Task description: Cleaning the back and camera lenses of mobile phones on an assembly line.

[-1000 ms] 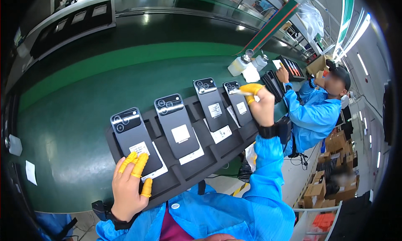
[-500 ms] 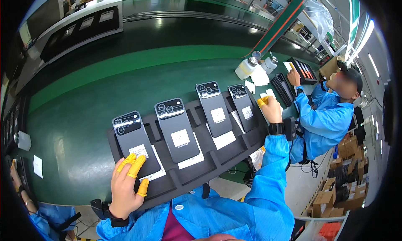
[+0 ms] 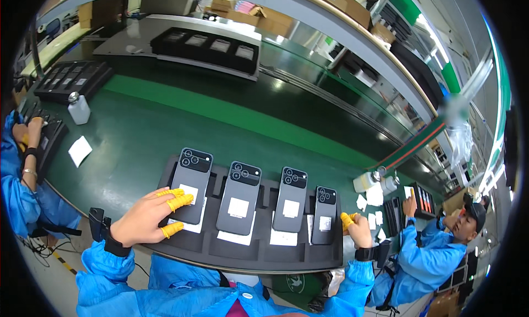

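Observation:
A black compartmented tray lies along the bench's near edge, with several grey smartphones in a row, camera ends away from me. The leftmost phone has my left hand over its lower left side. Yellow finger cots cover those spread fingers; two fingertips touch the phone by its white label, and the thumb is lower, near the paper under it. At the tray's right side my right hand is closed, its yellow-tipped fingers curled on the rim beside the rightmost phone. White papers stick out beneath the phones.
Bottles and white wipes stand and lie at right, near a person in blue. At left are a white bottle, a paper slip and another person's arm. A loaded tray sits across the bench.
My view has turned, so the tray appears lower and more of the left side shows. Both hands keep their places, the left at the leftmost phone, the right at the tray's right side.

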Tool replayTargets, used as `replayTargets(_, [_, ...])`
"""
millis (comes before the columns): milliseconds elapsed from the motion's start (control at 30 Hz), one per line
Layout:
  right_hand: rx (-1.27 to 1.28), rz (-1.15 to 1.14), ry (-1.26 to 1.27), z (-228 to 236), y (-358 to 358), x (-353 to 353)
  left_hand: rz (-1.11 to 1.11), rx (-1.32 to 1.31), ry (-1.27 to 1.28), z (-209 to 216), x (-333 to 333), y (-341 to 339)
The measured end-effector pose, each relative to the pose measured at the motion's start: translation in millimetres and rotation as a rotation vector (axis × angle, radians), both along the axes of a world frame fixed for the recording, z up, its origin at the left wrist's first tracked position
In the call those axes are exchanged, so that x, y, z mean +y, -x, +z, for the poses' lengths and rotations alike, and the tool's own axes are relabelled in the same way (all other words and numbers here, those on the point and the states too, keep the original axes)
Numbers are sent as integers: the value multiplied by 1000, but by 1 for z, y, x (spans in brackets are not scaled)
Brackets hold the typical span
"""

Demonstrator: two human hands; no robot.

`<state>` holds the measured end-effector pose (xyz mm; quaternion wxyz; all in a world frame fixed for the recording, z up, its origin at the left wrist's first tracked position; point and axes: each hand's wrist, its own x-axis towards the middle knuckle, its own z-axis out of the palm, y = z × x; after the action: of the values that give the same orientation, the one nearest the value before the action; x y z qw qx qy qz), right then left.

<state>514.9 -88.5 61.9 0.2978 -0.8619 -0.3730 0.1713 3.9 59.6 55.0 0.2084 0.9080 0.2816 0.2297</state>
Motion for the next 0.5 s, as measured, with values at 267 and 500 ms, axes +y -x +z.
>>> replayTargets(267, [-485,148,-126,57,17,29,266,6,-78,-6,-25,-11])
replayTargets(500, [-305,459,-704,196,33,118,438,-90,8,-24,-26,-15])
